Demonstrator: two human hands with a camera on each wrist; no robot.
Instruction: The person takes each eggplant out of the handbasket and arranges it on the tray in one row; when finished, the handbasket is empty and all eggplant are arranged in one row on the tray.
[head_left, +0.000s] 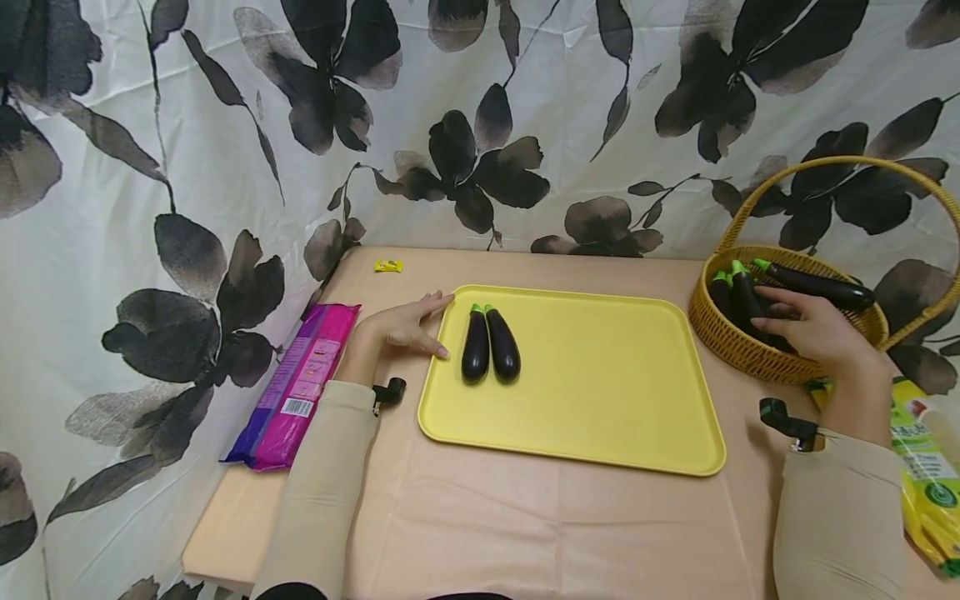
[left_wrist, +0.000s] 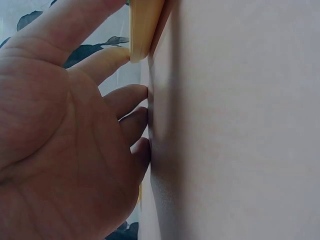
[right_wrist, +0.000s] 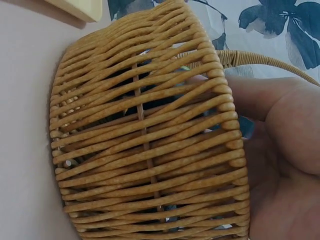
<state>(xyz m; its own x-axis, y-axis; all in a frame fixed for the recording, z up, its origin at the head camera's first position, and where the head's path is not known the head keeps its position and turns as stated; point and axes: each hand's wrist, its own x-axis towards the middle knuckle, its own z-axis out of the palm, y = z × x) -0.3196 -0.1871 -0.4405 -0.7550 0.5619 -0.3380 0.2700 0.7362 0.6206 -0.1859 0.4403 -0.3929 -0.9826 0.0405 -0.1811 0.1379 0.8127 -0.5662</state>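
Two dark eggplants (head_left: 504, 343) lie side by side, stems away from me, on the left part of a yellow tray (head_left: 600, 392). My left hand (head_left: 408, 325) rests at the tray's left edge, fingers spread and thumb at the rim; the left wrist view shows its fingertips low by the tabletop. Reaching into a wicker basket (head_left: 757, 358) at the right, my right hand (head_left: 806, 329) grips an eggplant (head_left: 744, 292) with fingers and thumb. More eggplants lie in the basket, one of them (head_left: 821, 285) across its back. In the right wrist view the basket wall (right_wrist: 150, 135) mostly hides the fingers.
A pink and purple packet (head_left: 307, 392) lies left of my left forearm. One small yellow wrapped piece (head_left: 387, 266) sits near the table's back edge. A yellow-green bag (head_left: 926, 475) lies beside my right forearm. The basket's tall handle (head_left: 847, 160) arches above it. Floral cloth hangs behind the table.
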